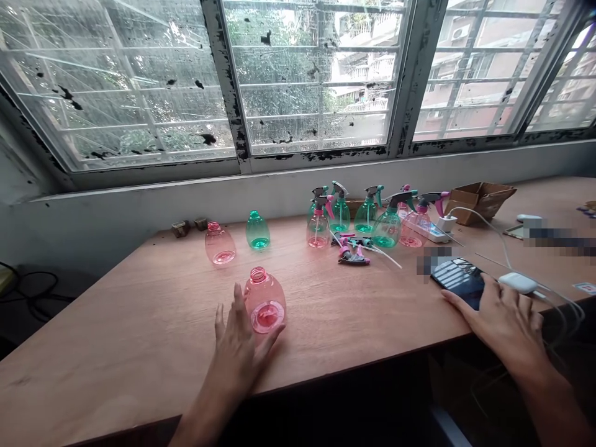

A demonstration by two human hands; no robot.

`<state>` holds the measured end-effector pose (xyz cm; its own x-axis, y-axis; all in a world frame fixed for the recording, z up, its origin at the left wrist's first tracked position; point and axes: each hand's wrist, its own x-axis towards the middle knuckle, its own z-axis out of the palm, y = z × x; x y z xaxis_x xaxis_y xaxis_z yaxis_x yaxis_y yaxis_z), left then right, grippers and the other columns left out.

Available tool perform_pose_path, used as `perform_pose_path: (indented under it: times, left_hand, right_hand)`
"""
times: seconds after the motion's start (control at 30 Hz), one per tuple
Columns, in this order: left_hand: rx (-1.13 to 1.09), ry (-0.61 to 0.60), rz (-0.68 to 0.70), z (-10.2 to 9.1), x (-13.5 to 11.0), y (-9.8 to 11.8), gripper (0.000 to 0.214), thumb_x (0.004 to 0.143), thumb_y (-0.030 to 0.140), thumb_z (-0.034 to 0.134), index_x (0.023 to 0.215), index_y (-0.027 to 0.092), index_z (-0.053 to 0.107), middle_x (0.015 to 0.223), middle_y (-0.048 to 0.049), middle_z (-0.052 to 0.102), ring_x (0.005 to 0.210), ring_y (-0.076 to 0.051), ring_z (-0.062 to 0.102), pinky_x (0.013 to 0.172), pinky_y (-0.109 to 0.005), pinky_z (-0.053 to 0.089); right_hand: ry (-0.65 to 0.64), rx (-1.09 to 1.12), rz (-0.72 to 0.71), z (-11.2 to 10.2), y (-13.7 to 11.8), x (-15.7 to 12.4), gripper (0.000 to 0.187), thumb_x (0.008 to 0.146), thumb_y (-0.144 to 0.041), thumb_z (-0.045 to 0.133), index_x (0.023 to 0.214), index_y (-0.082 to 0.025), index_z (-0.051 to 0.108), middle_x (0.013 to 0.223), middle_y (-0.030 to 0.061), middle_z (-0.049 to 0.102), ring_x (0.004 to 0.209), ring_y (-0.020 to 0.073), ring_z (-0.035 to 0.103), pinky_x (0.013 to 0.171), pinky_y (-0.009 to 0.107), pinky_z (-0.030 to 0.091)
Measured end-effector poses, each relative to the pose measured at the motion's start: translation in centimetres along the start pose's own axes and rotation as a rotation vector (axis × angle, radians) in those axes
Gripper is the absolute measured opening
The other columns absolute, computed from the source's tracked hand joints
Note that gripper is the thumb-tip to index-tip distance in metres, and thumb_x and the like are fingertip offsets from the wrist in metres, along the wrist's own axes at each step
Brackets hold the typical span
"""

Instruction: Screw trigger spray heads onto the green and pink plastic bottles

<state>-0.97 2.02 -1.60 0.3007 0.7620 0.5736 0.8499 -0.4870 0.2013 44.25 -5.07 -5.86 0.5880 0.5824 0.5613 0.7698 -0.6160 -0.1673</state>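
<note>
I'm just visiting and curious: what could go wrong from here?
The pink bottle beside the left hand has no top on and might tip if nudged. The white cable runs near the right hand and the phone, so it could snag. The loose spray heads lie heaped together, so their tubes may tangle.
</note>
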Motion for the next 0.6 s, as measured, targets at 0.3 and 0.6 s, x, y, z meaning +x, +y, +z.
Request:
perform_pose_path:
  times: [0.3, 0.6]
  left_hand:
    - [-0.066, -0.035, -0.018, -0.4, 0.0, 0.3, 0.089, 0.092, 0.043, 0.058, 0.155, 0.020, -0.002, 0.138, -0.0209, 0.055, 0.126, -0.035, 0.058, 0.116, -0.067, 0.019]
    - [-0.070, -0.051, -0.005, -0.1, -0.2, 0.0, 0.096, 0.091, 0.038, 0.060, 0.155, 0.019, -0.010, 0.143, -0.0240, 0.052, 0.123, -0.035, 0.060, 0.113, -0.068, 0.021]
  right_hand:
    - [-0.165, 0.264, -0.563, -1.1, -9.7, -0.7, 0.073, 0.094, -0.066, 0.040, 0.146, -0.015, 0.039, 0.154, 0.0221, 0.039, 0.141, 0.0402, 0.035, 0.111, 0.057, 0.035]
    - [-0.431, 0.201, -0.869, -1.9, -20.6, 2.6, 0.042, 0.099, -0.031, 0.049, 0.135, -0.011, 0.053, 0.149, 0.0233, 0.048, 0.141, 0.0381, 0.038, 0.114, 0.058, 0.029]
